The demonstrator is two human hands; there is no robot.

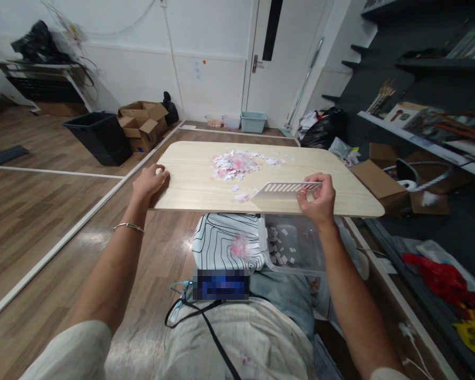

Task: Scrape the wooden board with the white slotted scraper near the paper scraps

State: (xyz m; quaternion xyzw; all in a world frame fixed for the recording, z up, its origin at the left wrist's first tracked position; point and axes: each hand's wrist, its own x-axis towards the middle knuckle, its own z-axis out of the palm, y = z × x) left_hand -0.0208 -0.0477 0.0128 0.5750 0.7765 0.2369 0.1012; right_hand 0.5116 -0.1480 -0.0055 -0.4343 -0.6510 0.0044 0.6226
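Observation:
In front of me is a pale wooden tabletop (190,184) with rounded corners. My left hand (152,182) is closed on its left edge, fingers curled over the rim. A thin white slotted plate, like a scraper (279,190), is pinched in my right hand (319,199) and stands on edge on the wood. Beside the plate's left end lie a few white paper scraps (242,197). Farther back is a loose pile of white and pinkish paper scraps (235,163). Below the near edge, a clear plastic bin (296,248) holds several small white pieces.
A cushion with black line patterns (221,243) sits on my lap, left of the bin. A black trash bin (98,138) and open cardboard boxes (142,124) stand at the left. On the right are an open carton (374,179) and a shelf (431,142).

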